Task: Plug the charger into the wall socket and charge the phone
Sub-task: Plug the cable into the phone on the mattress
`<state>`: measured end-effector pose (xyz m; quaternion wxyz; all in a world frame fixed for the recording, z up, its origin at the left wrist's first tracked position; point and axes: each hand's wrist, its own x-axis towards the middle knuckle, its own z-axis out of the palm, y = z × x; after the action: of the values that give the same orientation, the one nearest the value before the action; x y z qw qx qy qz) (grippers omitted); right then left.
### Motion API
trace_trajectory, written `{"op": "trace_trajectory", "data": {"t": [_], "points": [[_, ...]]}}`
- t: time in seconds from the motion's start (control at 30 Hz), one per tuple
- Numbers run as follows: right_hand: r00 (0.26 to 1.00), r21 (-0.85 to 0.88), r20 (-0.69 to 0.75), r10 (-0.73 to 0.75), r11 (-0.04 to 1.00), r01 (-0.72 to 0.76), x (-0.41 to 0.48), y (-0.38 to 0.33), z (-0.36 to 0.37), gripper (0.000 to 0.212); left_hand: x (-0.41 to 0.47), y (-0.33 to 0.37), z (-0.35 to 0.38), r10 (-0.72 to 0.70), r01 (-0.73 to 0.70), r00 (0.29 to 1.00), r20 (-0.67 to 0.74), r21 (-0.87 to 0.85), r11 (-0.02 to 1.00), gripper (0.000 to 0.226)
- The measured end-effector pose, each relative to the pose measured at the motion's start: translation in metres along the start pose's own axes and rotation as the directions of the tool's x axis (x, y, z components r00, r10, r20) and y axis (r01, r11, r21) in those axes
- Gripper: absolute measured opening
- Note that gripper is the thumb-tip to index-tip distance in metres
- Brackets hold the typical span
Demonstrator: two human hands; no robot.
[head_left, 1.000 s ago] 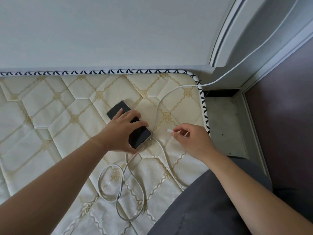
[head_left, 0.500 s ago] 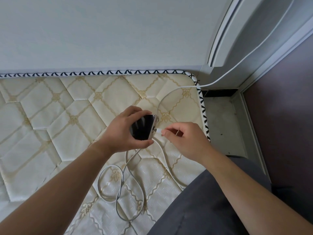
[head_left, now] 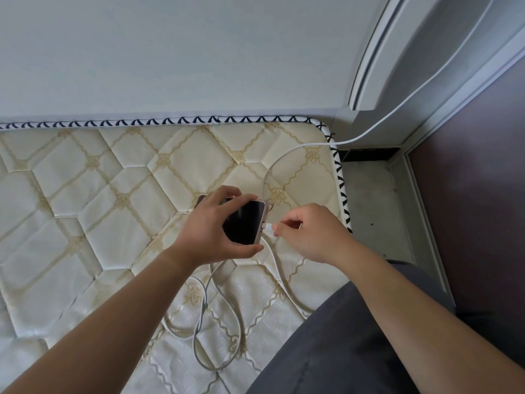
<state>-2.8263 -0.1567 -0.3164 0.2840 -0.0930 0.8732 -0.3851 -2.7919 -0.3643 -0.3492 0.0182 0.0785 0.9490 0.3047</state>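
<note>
Two hands: both meet over the right part of the mattress, each closed on something.
Left hand (head_left: 211, 227): wrapped around the phone (head_left: 244, 221) from its left side, fingers over the top edge, thumb under the lower edge; holds it with the dark screen facing up.
Right hand (head_left: 311, 233): thumb and forefinger pinched on the white connector (head_left: 268, 226), remaining fingers curled in.
Connector: its tip is at the right-hand end of the phone; whether it is fully seated cannot be told.
Phone: between the two hands, just beside the right fingertips, slightly above the mattress surface or touching it, unclear which.
Cable (head_left: 220, 302): white, drops from the connector, loops on the mattress below the hands, then arcs back up past the phone, crosses the corner and rises along the door frame (head_left: 377, 52).
Mattress (head_left: 85, 200): cream, quilted, with black-and-white zigzag edging.
Wall (head_left: 170, 52): plain, behind the mattress.
Lap: dark grey fabric (head_left: 341, 345) under the right forearm.
</note>
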Motion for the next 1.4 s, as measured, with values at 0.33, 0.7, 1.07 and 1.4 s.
{"op": "trace_trajectory", "data": {"t": [0.33,0.7,1.07,1.4], "points": [[0.997,-0.163,0.043,0.060,0.985,-0.053,0.015,-0.002,0.006,0.032,0.000,0.000,0.018,-0.016,0.022,0.998,-0.065,0.085,0.996,0.083],[0.999,-0.067,-0.029,0.035,0.997,-0.037,0.014,0.032,0.027,0.021,0.002,-0.002,0.019,-0.040,0.032,0.996,0.077,0.101,0.994,0.088],[0.987,-0.369,-0.068,-0.144,0.923,0.110,0.008,0.044,0.037,0.053,-0.053,-0.047,0.001,-0.286,0.292,0.955,-0.074,0.073,0.954,0.104],[0.970,-0.285,-0.167,-0.177,0.950,0.124,0.002,0.050,0.043,0.019,-0.051,-0.047,0.011,-0.382,0.399,0.902,-0.201,0.050,0.916,0.088]]}}
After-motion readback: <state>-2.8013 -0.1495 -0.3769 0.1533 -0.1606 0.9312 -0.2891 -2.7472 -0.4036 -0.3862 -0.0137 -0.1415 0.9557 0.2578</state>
